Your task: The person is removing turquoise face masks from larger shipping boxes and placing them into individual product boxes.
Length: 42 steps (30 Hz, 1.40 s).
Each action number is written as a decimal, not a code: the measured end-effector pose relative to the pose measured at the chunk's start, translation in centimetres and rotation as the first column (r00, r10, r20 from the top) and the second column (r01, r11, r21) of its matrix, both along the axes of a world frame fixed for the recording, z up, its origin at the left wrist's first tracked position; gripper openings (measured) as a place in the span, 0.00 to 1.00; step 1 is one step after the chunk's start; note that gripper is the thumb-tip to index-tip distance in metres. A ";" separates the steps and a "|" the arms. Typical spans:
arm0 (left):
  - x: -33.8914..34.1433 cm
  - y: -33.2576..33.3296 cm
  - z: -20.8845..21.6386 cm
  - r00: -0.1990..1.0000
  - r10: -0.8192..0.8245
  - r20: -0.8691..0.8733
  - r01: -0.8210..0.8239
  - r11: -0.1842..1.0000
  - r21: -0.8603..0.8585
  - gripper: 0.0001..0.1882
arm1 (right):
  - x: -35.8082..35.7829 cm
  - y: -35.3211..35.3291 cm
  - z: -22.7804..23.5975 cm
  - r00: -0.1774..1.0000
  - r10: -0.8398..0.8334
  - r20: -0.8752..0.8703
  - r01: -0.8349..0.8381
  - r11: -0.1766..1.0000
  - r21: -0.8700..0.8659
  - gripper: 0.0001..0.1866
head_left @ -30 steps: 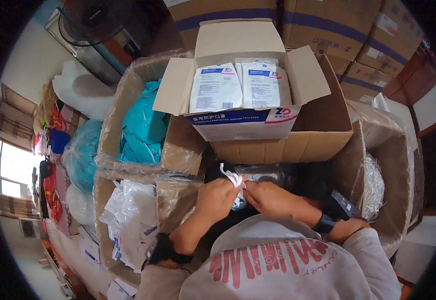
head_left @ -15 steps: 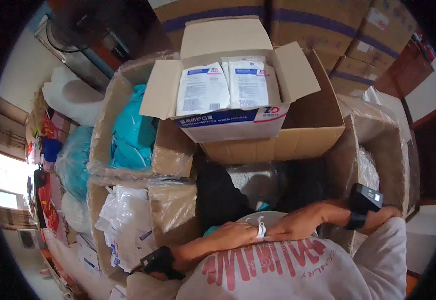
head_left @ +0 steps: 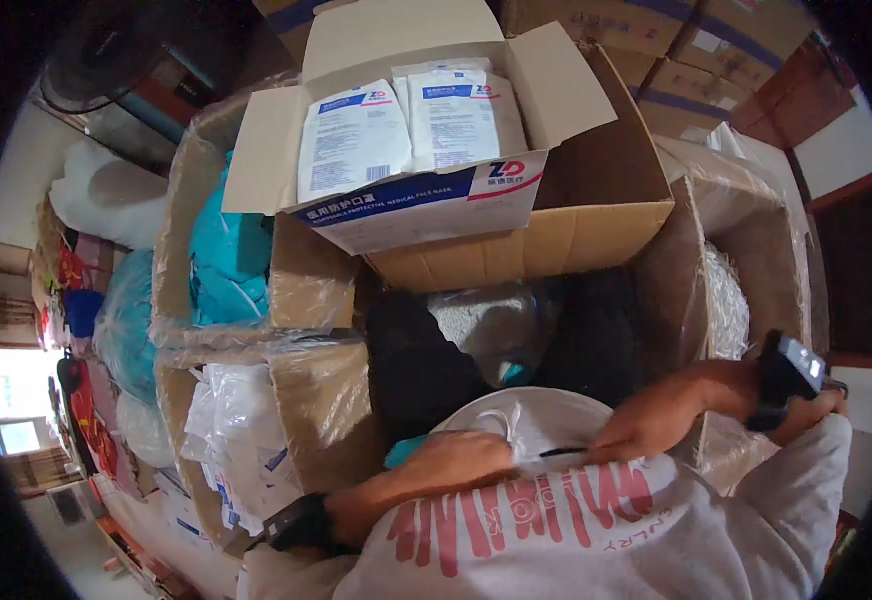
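My left hand point(head_left: 464, 455) lies low over my lap with its fingers curled in. By its fingertips a thin white cord point(head_left: 528, 425) hangs in a loose loop over a pale rounded surface point(head_left: 566, 402). My right hand point(head_left: 624, 432) is closed just to the right, and a thin dark strip point(head_left: 561, 452) sticks out from it toward the left hand. What kind of thing the strip is, I cannot tell. A bit of teal cloth point(head_left: 404, 452) shows beside my left hand. My shirt front and hands hide the rest.
Ahead, an open printed carton point(head_left: 426, 215) holding white packets point(head_left: 356, 140) sits on a larger cardboard box point(head_left: 596, 235). Left are plastic-lined boxes with teal fabric pieces point(head_left: 231, 255) and white packets point(head_left: 241, 420). At right is another lined box point(head_left: 756, 260). Taped cartons point(head_left: 686, 90) stand behind.
My hands have drawn apart, the right one moving right and up. The dark strip and more of the pale surface now show between them. The view has shifted, so the boxes appear higher and further left.
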<state>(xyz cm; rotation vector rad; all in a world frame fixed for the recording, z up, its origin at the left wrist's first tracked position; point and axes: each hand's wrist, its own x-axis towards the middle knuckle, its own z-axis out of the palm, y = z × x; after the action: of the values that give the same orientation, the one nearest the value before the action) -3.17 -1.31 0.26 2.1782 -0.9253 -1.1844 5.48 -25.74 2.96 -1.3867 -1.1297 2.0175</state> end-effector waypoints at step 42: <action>10.3 6.6 0.1 -0.146 0.989 -0.007 -0.555 -0.088 -0.827 0.18 | 1.0 18.3 1.0 0.587 -0.809 -0.028 0.068 0.016 0.998 0.11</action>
<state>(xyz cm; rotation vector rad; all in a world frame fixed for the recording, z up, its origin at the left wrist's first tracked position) 7.12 5.32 0.41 1.8027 0.2814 0.7062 6.44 -7.47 3.94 -1.2816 -1.4240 -0.0140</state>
